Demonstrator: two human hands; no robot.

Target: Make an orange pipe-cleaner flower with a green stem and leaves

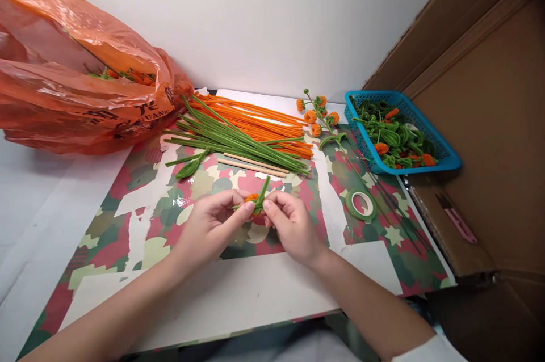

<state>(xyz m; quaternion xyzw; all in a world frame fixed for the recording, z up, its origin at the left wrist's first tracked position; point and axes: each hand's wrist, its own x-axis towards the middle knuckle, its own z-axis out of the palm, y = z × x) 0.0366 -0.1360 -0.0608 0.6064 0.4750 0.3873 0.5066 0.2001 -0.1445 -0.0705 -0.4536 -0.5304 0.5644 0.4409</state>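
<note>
Between my two hands, above the middle of the table, is a small orange pipe-cleaner pumpkin with a green pipe-cleaner piece sticking up from it. My left hand pinches it from the left with thumb and fingers. From the right, my right hand pinches the green part at its base. The fingertips cover much of the work. Behind them lie two thin wooden sticks, a heap of green pipe cleaners and orange pipe cleaners. A green leaf piece rests to the left.
An orange plastic bag stands at the back left. On the right are a finished stem with orange balls, a blue basket of green and orange pieces, green tape and a pink-handled cutter. Cardboard walls the right side.
</note>
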